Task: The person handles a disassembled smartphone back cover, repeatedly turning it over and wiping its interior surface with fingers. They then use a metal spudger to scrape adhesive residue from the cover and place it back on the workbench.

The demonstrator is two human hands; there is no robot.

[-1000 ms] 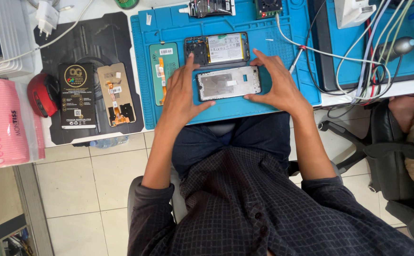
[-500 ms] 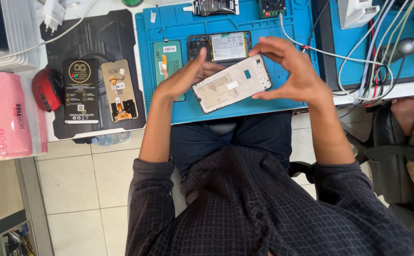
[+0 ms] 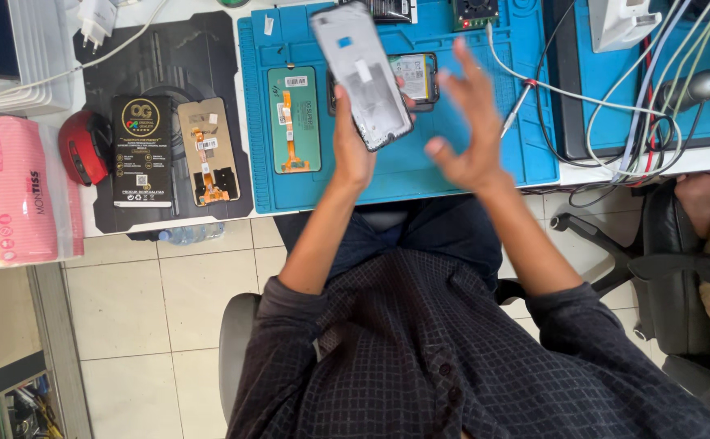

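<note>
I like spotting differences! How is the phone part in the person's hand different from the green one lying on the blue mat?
The grey-white phone frame panel is lifted in the left hand and tilted; the green screen panel lies flat on the blue mat, untouched. The held one looks pale grey with a dark rim; the flat one is green with an orange ribbon strip. Both are thin rounded rectangles.

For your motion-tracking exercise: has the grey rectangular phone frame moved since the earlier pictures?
Yes. The grey rectangular phone frame, earlier lying flat near the front edge of the blue rubber work mat, is now lifted and tilted in the left hand, toward the mat's far edge.
</note>
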